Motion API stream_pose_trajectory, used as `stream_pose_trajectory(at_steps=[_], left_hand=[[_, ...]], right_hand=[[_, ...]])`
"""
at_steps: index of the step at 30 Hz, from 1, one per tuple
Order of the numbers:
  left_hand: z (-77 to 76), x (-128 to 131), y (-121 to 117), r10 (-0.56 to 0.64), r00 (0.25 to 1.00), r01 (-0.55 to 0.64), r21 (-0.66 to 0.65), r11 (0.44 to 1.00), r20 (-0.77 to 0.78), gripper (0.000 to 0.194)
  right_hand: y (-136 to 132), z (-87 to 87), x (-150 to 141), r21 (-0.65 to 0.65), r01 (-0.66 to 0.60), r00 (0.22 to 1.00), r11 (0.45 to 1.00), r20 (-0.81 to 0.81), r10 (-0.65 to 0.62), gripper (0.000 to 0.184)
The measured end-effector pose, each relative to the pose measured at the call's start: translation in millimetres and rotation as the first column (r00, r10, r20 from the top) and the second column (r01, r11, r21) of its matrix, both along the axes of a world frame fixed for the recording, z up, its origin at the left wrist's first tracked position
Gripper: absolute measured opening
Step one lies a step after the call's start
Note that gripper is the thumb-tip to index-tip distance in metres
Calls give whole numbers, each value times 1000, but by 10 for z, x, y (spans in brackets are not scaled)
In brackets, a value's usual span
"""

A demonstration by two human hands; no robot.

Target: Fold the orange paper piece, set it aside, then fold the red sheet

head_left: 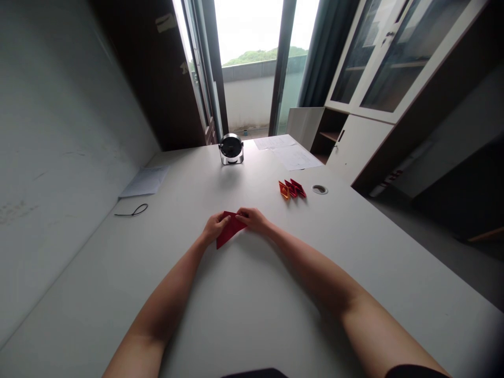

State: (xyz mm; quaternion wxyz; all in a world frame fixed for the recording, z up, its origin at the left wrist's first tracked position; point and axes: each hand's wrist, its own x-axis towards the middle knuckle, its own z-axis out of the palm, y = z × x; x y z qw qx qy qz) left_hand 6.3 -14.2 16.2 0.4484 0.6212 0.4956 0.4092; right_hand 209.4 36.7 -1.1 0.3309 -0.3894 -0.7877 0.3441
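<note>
A red sheet of folded paper [230, 231] is held between both hands over the middle of the white table [236, 315]. My left hand [215, 227] grips its left edge, thumb on top. At the upper right edge, my right hand [252, 218] pinches the paper between thumb and fingers. The paper's lower left corner points toward me. Farther off to the right stand small folded paper pieces: an orange one [284, 190] and two red ones [298, 188] close beside it.
A small round black fan-like device [231, 149] on a metal stand is at the back. Printed papers [295, 156] lie back right, more paper [144, 181] by the left wall. A black cable tie [136, 211] is at left; a round cable hole [319, 189] sits at right.
</note>
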Motion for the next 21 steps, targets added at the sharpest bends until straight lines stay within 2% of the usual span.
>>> stream_pose_trajectory(at_steps=[21], left_hand=[[-30,-4,21,6,998,-5,17,1000,-68,33]], right_hand=[[-20,23,-8,17,-1,1000,1000,15,1,22]])
